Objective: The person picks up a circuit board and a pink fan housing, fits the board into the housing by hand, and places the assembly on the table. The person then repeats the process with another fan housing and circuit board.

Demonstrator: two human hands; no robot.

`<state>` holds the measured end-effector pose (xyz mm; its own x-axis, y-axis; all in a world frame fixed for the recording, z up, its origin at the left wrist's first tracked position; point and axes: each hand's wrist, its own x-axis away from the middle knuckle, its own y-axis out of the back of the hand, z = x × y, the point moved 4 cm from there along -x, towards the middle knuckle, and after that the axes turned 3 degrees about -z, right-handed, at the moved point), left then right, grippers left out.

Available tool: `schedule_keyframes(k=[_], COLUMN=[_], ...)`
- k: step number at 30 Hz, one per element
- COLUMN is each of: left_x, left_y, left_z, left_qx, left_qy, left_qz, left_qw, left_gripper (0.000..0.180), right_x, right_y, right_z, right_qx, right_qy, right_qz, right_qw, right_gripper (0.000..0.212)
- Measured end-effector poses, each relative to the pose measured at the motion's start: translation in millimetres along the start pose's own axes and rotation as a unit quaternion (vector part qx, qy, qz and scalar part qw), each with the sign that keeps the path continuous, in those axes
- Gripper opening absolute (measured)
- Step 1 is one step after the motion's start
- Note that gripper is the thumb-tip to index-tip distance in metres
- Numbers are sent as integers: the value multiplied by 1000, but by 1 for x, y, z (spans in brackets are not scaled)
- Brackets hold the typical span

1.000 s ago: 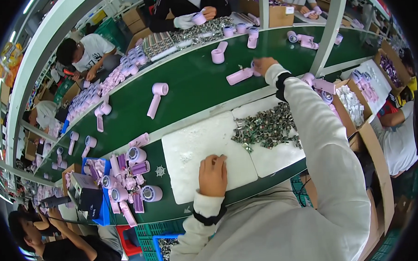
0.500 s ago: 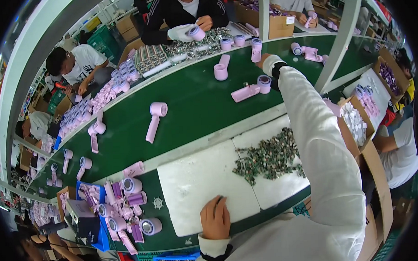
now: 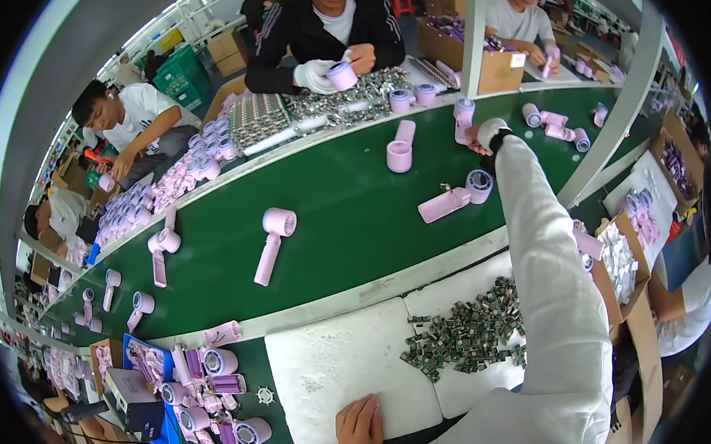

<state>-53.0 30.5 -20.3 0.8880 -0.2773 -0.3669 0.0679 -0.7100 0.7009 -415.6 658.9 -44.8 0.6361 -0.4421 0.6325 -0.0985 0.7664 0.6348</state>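
One pale-pink plastic fan housing with a round head (image 3: pixel 463 123) lies near the far edge of the green conveyor belt (image 3: pixel 347 214), at the partly curled fingers of the right hand (image 3: pixel 479 143); whether they grip it, I cannot tell. That hand has moved off the nearer pink ring-headed housing (image 3: pixel 444 206), so the reach now concerns the farther one. The left hand (image 3: pixel 360 428), loosely curled, seemingly empty, rests on the white foam board (image 3: pixel 322 358).

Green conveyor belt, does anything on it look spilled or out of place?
Two small pale discs lie loose toward the right end of the green conveyor belt, near the lilac handheld fans there. They look odd lying apart from any fan, though they're too small to identify. Nothing on it looks spilled.
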Motion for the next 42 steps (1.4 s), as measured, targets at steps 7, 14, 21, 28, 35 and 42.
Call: schedule_keyframes(k=[7, 14, 21, 28, 35, 42], left_x=[0, 7, 16, 32, 53, 56], left_y=[12, 11, 31, 55, 61, 57], left_z=[-14, -1, 13, 14, 21, 0], left_qx=[37, 37, 155, 177, 372, 395], left_qy=[3, -28, 16, 80, 128, 11], left_qz=[-35, -49, -113, -114, 16, 32], left_qw=[999, 998, 981, 974, 919, 918], left_gripper=[27, 35, 32, 30, 26, 24], right_x=[156, 389, 492, 528, 533, 518], right_y=[2, -154, -318, -381, -375, -372], right_z=[15, -31, -121, -86, -36, -23], right_qx=[-350, -289, -237, 205, 155, 223], right_qy=[53, 190, 153, 387, 493, 619], right_qz=[77, 223, 206, -37, -135, -73], right_qw=[932, 911, 937, 898, 846, 749], right_gripper=[16, 22, 25, 18, 17, 23])
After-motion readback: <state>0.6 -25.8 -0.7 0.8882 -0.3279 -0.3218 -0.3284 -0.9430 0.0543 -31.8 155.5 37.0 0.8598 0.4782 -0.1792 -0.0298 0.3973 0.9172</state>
